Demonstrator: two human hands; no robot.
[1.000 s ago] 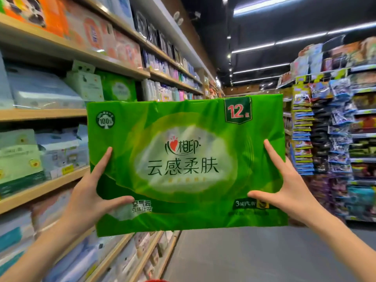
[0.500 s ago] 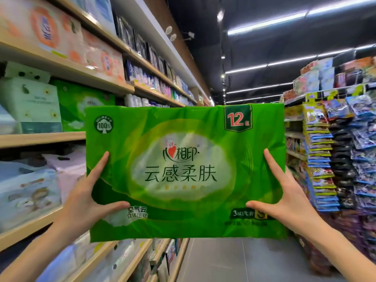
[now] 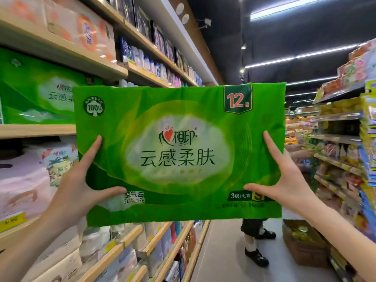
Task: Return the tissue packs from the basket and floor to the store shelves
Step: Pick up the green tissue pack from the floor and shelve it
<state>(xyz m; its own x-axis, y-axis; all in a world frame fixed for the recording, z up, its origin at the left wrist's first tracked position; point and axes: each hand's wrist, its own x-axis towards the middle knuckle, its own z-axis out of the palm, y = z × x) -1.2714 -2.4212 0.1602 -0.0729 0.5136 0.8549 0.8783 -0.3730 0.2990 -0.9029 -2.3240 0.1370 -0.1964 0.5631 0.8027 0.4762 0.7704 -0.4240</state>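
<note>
A large green tissue pack [image 3: 179, 151] marked "12" fills the middle of the head view, held upright at chest height. My left hand [image 3: 81, 188] grips its lower left edge, thumb on the front and fingers behind. My right hand [image 3: 284, 180] grips the lower right edge the same way. A matching green pack [image 3: 36, 94] lies on the wooden store shelves [image 3: 36, 131] at the left, just beside and behind the held pack's upper left corner.
The left shelving carries pink and white tissue packs [image 3: 26, 180] below and orange boxes above. Snack racks [image 3: 345, 159] line the right side. A person's legs [image 3: 254, 243] and a cardboard box [image 3: 303, 243] stand in the aisle behind the pack.
The view has moved forward along the aisle and the matching green shelf pack is now close at the left. Both hands keep the same grip on the pack. A person's legs have appeared.
</note>
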